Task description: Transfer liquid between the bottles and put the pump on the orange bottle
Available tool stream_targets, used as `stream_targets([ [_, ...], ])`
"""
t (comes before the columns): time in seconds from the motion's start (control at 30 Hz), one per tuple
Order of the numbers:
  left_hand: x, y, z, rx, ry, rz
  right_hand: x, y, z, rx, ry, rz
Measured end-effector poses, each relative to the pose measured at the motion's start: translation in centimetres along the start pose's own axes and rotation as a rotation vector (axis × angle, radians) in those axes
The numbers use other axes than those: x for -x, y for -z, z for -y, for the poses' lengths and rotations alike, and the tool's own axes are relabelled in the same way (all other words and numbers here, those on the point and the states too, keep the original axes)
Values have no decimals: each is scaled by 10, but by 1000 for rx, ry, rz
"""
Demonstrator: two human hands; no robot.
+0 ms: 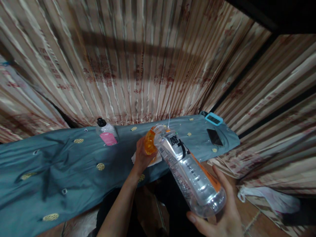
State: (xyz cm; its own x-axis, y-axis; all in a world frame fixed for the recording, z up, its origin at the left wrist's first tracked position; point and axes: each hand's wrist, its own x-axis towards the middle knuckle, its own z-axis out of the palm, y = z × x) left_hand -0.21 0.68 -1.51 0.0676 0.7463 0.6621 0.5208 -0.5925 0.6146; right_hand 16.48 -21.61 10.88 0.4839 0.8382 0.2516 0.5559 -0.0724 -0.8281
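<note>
Fingers of the right hand (223, 210) are cupped under the large clear plastic bottle (190, 171), tilted toward 11 o'clock; its orange cap (149, 142) is gripped by the left hand (142, 158). Judged light, crushable, slick.

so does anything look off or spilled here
No spill shows. The clear bottle is tipped neck-down in the right hand, its mouth against the orange container held by the left hand. White paper lies beneath.
</note>
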Motion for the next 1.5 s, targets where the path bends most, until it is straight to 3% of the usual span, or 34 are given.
stream_targets([
  [0.47,0,-1,-1,6,45,18,-1,1,-3,-3,44,-8],
  [0.87,-1,1,-1,8,-5,-1,-1,-5,12,-89,-66,-36],
  [1.2,-1,1,-2,2,2,7,-1,-1,3,12,48,-31],
  [1.5,2,-1,2,2,-1,0,-2,-1,1,15,64,-43],
])
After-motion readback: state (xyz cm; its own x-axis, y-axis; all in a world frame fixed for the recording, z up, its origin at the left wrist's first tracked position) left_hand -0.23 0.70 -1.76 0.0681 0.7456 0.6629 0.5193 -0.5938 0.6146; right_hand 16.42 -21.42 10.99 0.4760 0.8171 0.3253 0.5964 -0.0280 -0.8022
